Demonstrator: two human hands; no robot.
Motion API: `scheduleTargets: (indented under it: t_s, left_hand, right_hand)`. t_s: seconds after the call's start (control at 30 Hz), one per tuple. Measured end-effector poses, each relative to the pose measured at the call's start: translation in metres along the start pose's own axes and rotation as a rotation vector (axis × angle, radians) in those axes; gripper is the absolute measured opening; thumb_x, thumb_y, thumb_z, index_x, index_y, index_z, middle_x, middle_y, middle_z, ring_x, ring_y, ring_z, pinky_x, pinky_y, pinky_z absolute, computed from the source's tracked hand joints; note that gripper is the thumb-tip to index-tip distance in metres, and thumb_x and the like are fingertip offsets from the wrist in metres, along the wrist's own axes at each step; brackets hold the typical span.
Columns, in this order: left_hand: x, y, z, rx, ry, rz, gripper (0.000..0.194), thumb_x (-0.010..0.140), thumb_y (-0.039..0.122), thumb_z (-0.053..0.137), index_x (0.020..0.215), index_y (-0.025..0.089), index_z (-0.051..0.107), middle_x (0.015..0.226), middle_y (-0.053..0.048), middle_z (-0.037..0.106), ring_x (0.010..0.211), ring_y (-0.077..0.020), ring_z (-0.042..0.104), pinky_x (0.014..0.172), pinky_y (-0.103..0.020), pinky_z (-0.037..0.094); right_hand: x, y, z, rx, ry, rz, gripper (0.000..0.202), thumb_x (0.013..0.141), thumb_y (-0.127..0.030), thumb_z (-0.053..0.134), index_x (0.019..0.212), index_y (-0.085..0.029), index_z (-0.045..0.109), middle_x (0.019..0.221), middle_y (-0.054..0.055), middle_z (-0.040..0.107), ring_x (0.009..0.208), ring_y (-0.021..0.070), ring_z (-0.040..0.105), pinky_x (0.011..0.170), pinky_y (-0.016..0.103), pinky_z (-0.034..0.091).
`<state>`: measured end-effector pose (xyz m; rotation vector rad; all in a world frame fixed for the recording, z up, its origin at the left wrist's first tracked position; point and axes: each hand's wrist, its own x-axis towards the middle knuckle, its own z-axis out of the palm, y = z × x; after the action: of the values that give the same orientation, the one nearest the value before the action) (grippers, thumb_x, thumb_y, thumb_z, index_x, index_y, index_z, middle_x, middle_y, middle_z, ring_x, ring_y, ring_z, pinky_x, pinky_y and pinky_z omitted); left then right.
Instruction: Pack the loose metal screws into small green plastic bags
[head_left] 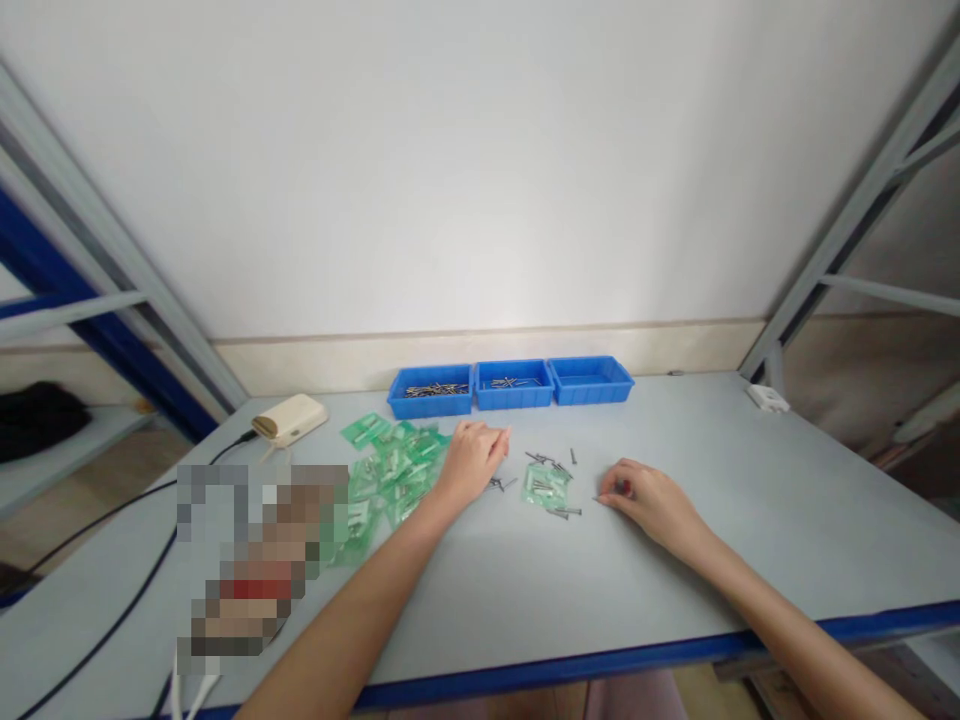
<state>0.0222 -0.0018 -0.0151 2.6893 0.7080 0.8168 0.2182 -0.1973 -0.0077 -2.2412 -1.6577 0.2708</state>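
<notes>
My right hand (646, 497) is closed in a pinch at the right of the loose screws, with a thin metal tip like a screw's end poking out from the fingers. A small red spot shows inside its curled fingers; what it is I cannot tell. My left hand (474, 460) has its fingers curled together above a few screws (498, 484); whatever it may hold is hidden. Between the hands lies a small clear-green plastic bag (546, 487) with screws in it. More loose screws (568, 513) lie around that bag. Beside my left hand is a pile of filled green bags (397, 462).
Three blue bins stand along the wall: the left bin (431, 407) holds many screws, the middle bin (514, 400) fewer, the right bin (592, 395) shows none. A cream-coloured device (291, 420) with cables sits at left, near a blurred-out patch. A white adapter (767, 398) lies far right.
</notes>
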Motion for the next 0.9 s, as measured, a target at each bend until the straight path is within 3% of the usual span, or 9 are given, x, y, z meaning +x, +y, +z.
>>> scheduleTargets:
  t_s: [0.1,0.2,0.3,0.4,0.57,0.7,0.77,0.83,0.9]
  left_hand:
    - [-0.001,0.0,0.0,0.036,0.008,0.058,0.045,0.098,0.029,0.031,0.066,0.017,0.06,0.066,0.0,0.063,0.075,-0.0154,0.057,0.083,-0.033,0.033]
    - [-0.004,0.001,0.0,0.154,0.069,0.206,0.036,0.099,0.028,0.031,0.083,0.016,0.062,0.075,-0.002,0.065,0.075,-0.0152,0.058,0.08,-0.032,0.035]
    - [-0.005,0.002,0.001,0.281,0.165,0.338,0.025,0.098,0.025,0.036,0.1,0.016,0.058,0.08,-0.003,0.065,0.075,-0.016,0.059,0.076,-0.032,0.036]
    - [-0.006,-0.001,0.002,0.371,0.201,0.412,0.017,0.095,0.023,0.041,0.095,0.017,0.056,0.075,-0.001,0.063,0.072,-0.017,0.058,0.072,-0.032,0.036]
    - [-0.006,-0.006,0.001,0.423,0.228,0.406,0.011,0.094,0.023,0.045,0.092,0.017,0.054,0.073,0.0,0.061,0.07,-0.0165,0.056,0.07,-0.031,0.035]
    - [-0.007,-0.003,0.002,0.381,0.137,0.486,0.014,0.094,0.018,0.044,0.084,0.017,0.053,0.069,0.001,0.057,0.069,-0.0157,0.053,0.071,-0.031,0.034]
    - [-0.007,-0.001,0.003,0.353,0.163,0.495,0.015,0.094,0.019,0.043,0.084,0.018,0.054,0.069,0.001,0.057,0.07,-0.0159,0.052,0.073,-0.031,0.033]
    - [-0.007,-0.001,0.003,0.319,0.221,0.483,0.016,0.095,0.021,0.042,0.085,0.018,0.054,0.068,0.001,0.056,0.07,-0.0161,0.051,0.074,-0.031,0.032]
    - [-0.007,-0.001,0.003,0.311,0.273,0.452,0.02,0.096,0.023,0.04,0.084,0.018,0.054,0.066,0.001,0.056,0.069,-0.0161,0.05,0.073,-0.031,0.031]
  right_hand:
    - [0.019,-0.004,-0.004,0.197,0.025,-0.016,0.018,0.079,-0.035,0.055,0.077,-0.021,0.066,0.085,0.003,0.064,0.079,0.019,0.056,0.072,0.03,0.038]
    - [0.056,-0.021,-0.007,0.444,0.005,-0.038,0.017,0.073,-0.035,0.06,0.074,-0.019,0.066,0.078,0.003,0.064,0.073,0.0179,0.055,0.07,0.03,0.038]
    - [0.094,-0.04,0.002,0.586,-0.024,-0.093,0.02,0.066,-0.036,0.063,0.072,-0.016,0.064,0.074,0.004,0.064,0.069,0.0165,0.055,0.067,0.028,0.04]
    - [0.115,-0.054,0.018,0.718,-0.064,-0.134,0.029,0.062,-0.041,0.064,0.075,-0.015,0.06,0.068,0.005,0.064,0.064,0.0162,0.056,0.062,0.028,0.042]
    - [0.111,-0.052,0.037,0.821,-0.128,-0.191,0.04,0.064,-0.053,0.063,0.073,-0.015,0.053,0.067,0.007,0.064,0.064,0.0171,0.058,0.063,0.028,0.043]
    - [0.103,-0.046,0.037,0.843,-0.176,-0.201,0.043,0.065,-0.056,0.063,0.074,-0.015,0.055,0.068,0.007,0.064,0.065,0.0169,0.058,0.064,0.028,0.042]
    - [0.101,-0.047,0.034,0.85,-0.198,-0.206,0.045,0.067,-0.058,0.061,0.074,-0.014,0.058,0.07,0.008,0.065,0.066,0.0169,0.058,0.064,0.028,0.041]
    - [0.099,-0.049,0.03,0.836,-0.18,-0.22,0.044,0.07,-0.057,0.06,0.076,-0.013,0.062,0.075,0.007,0.065,0.07,0.0171,0.057,0.065,0.028,0.041]
    - [0.094,-0.053,0.024,0.766,-0.085,-0.244,0.036,0.072,-0.049,0.061,0.081,-0.014,0.066,0.079,0.006,0.066,0.073,0.0169,0.056,0.068,0.028,0.041]
